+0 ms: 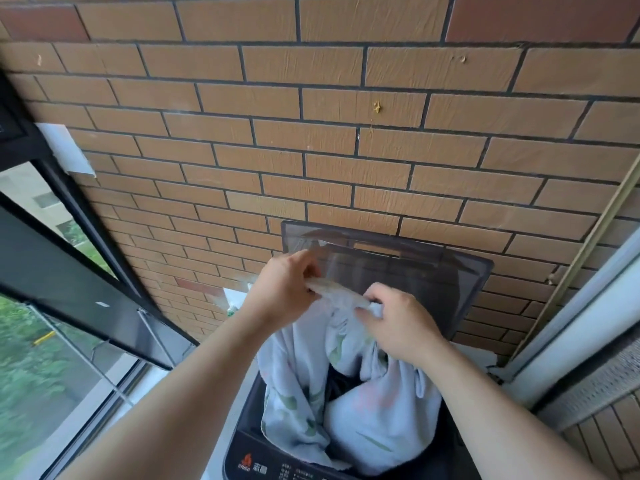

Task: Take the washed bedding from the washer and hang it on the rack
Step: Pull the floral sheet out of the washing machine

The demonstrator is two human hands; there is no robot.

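The washed bedding (367, 417) is pale blue-white cloth with green leaf prints. It hangs from my hands down into the black top-loading washer (249, 455), whose tinted lid (433, 271) stands raised against the wall. My left hand (282, 287) pinches a bunched edge of the cloth above the drum. My right hand (398, 322) grips the same edge a little to the right and lower. A short stretch of cloth is pulled taut between both hands. No drying rack shows in the head view.
A brick wall (329, 133) rises right behind the washer. A dark-framed window (69, 271) stands open on the left, with greenery outside. A white frame and a grey ribbed panel (588, 368) close in on the right.
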